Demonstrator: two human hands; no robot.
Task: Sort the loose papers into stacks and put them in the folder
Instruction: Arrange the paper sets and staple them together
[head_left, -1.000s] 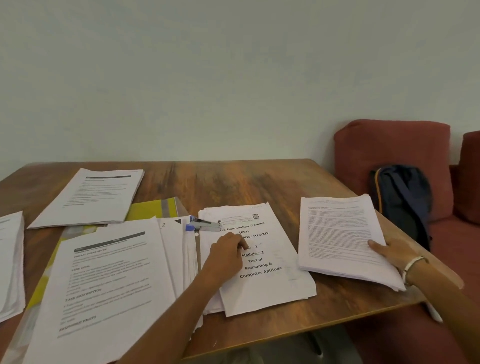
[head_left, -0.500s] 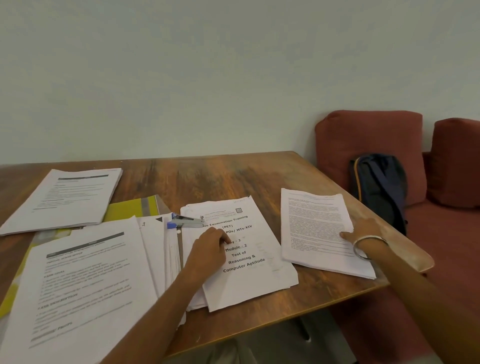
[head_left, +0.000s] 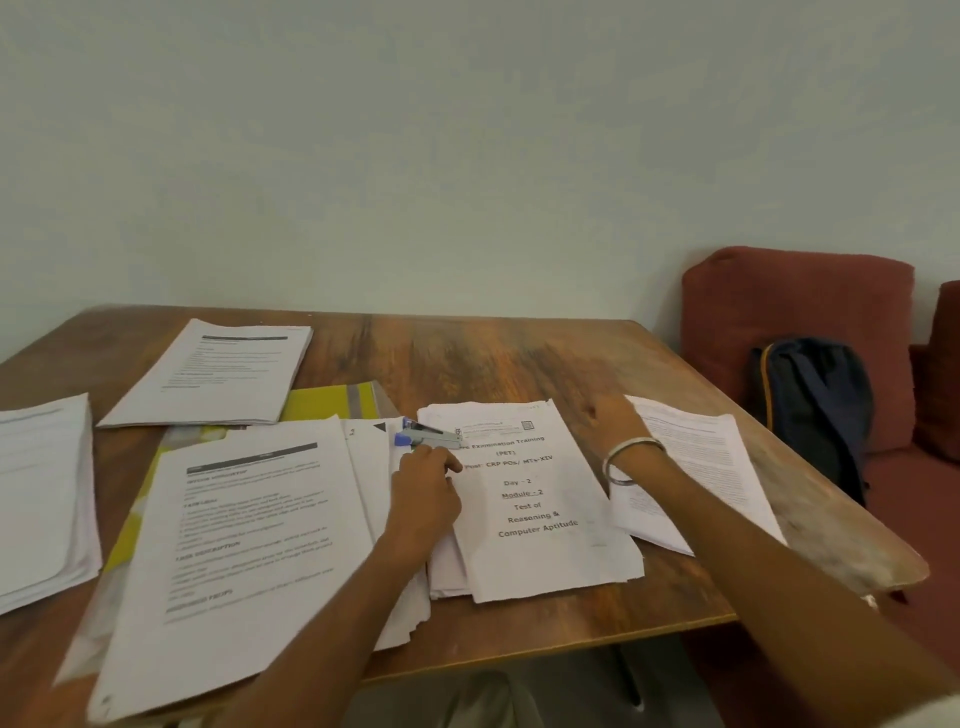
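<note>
- Nearest, at 7 o'clock, a large printed stack lies over the yellow folder, whose far corner shows beyond it at about 11 o'clock from that stack.
- At the left edge, 9 o'clock, another pile of papers sits apart from the folder.
- In the middle, the left hand rests on the left edge of the "Reasoning & Computer Aptitude" booklet, fingers curled, forefinger stretched toward 1 o'clock; I cannot tell whether it pinches a sheet.
- Just beyond that hand, at its 12 o'clock, a grey and blue stapler lies across the booklet's top left corner.
- At 3 o'clock from the booklet, the right hand, a bangle on its wrist, hangs between the booklet and the text-filled stack near the table's right edge; its fingers are blurred, so their state cannot be told.
- Farther off, at 11 o'clock, one more stack lies on the wooden table.
- Beyond the table at 2 o'clock, a dark backpack leans on a red sofa.
</note>
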